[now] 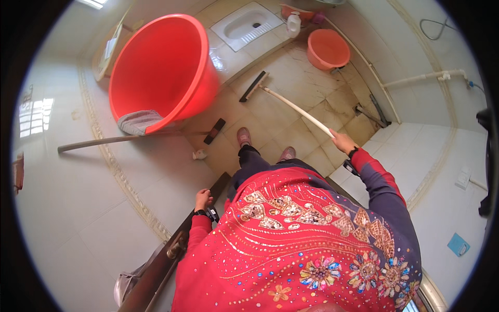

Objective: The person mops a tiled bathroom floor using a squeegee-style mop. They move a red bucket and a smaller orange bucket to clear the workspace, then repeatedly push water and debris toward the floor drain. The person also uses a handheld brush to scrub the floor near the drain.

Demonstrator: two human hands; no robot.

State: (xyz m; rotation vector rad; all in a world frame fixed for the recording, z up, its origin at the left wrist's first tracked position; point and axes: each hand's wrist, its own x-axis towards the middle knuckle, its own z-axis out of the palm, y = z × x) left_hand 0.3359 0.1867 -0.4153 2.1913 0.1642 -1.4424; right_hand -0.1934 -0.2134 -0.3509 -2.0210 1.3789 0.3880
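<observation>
My right hand [344, 142] grips the upper end of a white pole, the handle of a floor squeegee [299, 110]. The squeegee's dark-edged head [253, 86] rests on the tiled floor [280, 132] ahead of my feet. My left hand [203, 199] hangs at my side with its fingers curled in, beside the dark door [171, 253]; I see nothing in it. Ahead and to the left is a large red plastic tub [160, 66], with a grey cloth [139, 120] draped over its near rim.
A second long-handled floor tool [215, 131] lies by the tub. Beyond are a squat toilet [247, 24], a white plastic bottle [294, 24] and an orange bucket [328, 50]. White pipes [421, 78] run along the right wall. Crumpled white material [199, 154] lies on the floor.
</observation>
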